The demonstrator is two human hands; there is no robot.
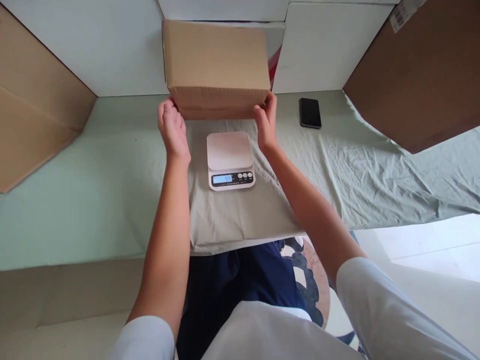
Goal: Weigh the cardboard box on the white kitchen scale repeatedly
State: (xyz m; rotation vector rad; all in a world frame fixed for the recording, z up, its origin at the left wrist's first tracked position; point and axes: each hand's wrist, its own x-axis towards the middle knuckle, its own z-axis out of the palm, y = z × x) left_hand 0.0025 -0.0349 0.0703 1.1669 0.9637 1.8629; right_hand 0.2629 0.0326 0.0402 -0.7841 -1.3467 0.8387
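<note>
A brown cardboard box (219, 57) is held between my two hands at the back of the cloth-covered surface, behind the scale. My left hand (173, 127) grips its near left lower corner, with the fingertips partly hidden by the box. At the near right corner, my right hand (267, 122) has its thumb on the front and its fingers around the side. A white digital kitchen scale (230, 152) lies in front of the box, between my forearms. Its display is lit, though I cannot read the digits surely, and nothing rests on its platform.
A black phone (310, 112) lies to the right of the box. Large cardboard pieces stand at the left (37, 100) and right (420, 75). White panels (315, 45) rise behind, and a pale green cloth (105, 190) covers the surface, wrinkled at the right.
</note>
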